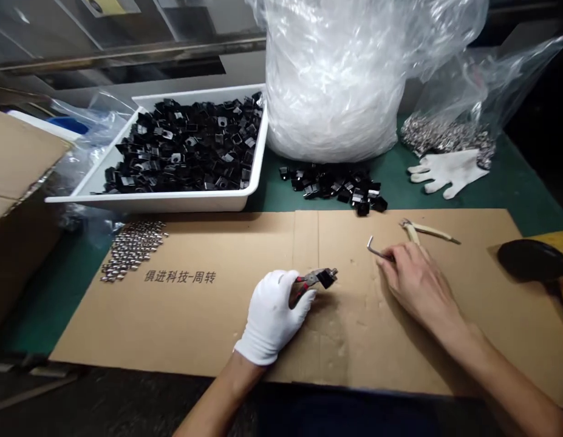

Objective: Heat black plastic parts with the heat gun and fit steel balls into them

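My left hand (274, 312), in a white glove, is closed around red-handled pliers (311, 279). The jaws grip a small black part (327, 278) with a bit of shiny metal at its far end, just above the cardboard. Bare and to the right, my right hand (415, 282) pinches an L-shaped hex key (378, 250), its short bent end pointing up. Just beyond those fingers lies a second pair of pliers (433, 232) with pale handles, partly hidden by the hand.
Cardboard (181, 328) covers the green table. Small metal pieces (133, 250) lie at left, below a white tray (172, 203) of black parts. Loose black parts (336, 185), a large plastic bag (331, 85), a bag of metal pieces (445, 139) and a white glove (449, 172) sit behind.
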Tool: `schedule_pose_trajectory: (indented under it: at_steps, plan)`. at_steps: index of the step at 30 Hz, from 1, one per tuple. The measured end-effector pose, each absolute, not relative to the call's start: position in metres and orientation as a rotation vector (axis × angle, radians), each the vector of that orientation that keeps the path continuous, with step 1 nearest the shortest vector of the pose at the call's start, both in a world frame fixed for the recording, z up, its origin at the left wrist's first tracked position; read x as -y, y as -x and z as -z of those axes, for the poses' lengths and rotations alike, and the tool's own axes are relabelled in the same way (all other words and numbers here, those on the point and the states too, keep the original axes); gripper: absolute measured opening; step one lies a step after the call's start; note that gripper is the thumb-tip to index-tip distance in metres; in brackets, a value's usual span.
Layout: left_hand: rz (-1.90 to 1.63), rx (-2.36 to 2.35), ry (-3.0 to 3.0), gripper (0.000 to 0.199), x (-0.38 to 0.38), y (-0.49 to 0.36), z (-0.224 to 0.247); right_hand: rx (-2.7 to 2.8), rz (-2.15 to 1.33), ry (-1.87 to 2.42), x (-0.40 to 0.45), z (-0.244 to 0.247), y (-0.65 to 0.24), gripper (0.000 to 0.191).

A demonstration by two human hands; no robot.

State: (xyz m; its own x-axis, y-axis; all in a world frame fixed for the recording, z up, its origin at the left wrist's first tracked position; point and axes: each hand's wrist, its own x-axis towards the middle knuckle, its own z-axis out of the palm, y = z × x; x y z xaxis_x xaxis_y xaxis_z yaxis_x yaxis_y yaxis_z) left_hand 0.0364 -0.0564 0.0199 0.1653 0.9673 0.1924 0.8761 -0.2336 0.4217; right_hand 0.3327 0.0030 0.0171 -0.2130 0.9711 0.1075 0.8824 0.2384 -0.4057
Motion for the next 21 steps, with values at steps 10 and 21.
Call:
schedule_pose_trajectory:
  at_steps: [10, 21]
  plan:
    - [-0.343, -1.822, -2.414, 0.019, 0.057, -0.036, -0.017, 1.764, -0.964, 1.741, 0.041, -0.048, -0.324, 0.028]
    - [-0.521, -1.673, -2.431, 0.022, 0.061, -0.028, -0.015, 1.484, -1.228, 1.486, 0.071, -0.065, -0.291, 0.032]
